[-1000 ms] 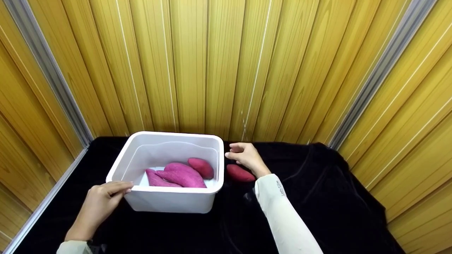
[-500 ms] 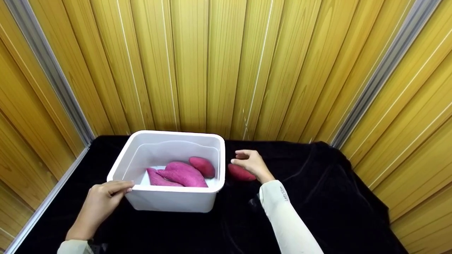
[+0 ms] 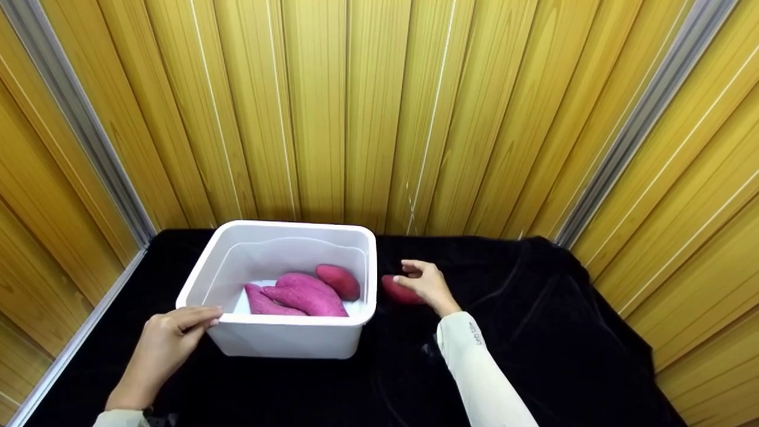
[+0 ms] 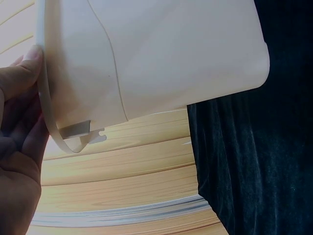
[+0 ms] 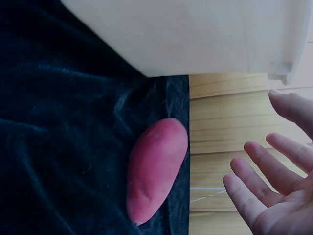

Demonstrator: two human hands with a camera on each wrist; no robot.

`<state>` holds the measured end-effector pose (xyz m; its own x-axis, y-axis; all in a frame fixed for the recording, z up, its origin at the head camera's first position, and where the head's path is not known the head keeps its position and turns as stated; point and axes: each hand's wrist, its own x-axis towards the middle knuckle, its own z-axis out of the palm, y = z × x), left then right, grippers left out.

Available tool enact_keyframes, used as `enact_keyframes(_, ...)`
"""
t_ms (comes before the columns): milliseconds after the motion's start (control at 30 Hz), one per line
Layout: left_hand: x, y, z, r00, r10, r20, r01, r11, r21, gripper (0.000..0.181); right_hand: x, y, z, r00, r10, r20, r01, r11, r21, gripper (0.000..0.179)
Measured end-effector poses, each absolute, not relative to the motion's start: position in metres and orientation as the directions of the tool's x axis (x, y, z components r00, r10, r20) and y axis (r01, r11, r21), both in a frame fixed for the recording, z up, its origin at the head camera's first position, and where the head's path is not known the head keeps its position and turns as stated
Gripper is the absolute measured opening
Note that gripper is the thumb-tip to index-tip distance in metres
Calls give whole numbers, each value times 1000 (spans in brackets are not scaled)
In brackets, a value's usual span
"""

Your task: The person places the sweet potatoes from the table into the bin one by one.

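Note:
My left hand (image 3: 169,344) grips the near left corner of a white plastic bin (image 3: 284,338); in the left wrist view the thumb (image 4: 24,71) lies on the outside of its rim. Two purple sweet potatoes (image 3: 308,293) and a smaller red one (image 3: 338,281) lie inside the bin. Right of the bin, another red sweet potato (image 3: 398,292) rests on black cloth, partly covered by my right hand (image 3: 428,284) in the head view. The right wrist view shows that sweet potato (image 5: 156,169) apart from the hand, whose fingers (image 5: 266,174) are spread with nothing between them.
Black velvet cloth (image 3: 533,350) covers the table, with folds at the right. Yellow wood-patterned panels (image 3: 379,118) stand behind and on both sides, joined by grey metal strips (image 3: 640,124) at the corners.
My right hand has shifted a little to the right and nearer to me, down over the loose red sweet potato. The left hand and bin stay in place.

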<state>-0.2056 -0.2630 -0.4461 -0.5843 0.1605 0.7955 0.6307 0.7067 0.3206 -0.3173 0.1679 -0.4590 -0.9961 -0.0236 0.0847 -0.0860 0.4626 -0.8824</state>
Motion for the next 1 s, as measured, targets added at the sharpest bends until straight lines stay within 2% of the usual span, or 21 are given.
enact_keyframes(233, -204, -267, -450, -558, 156, 815, 649, 694, 311, 36, -321, 173, -478, -994, -31, 105, -107, 484, -869, 49)
enact_keyframes(667, -208, -261, -450, -563, 163, 810, 640, 706, 303, 34, -326, 189, -509, -996, -22, 92, -90, 504, -859, 55)
enact_keyframes(1000, -207, -263, -448, -565, 155, 810, 631, 713, 304, 34, -328, 194, -524, -994, -11, 108, -93, 601, -794, 64)
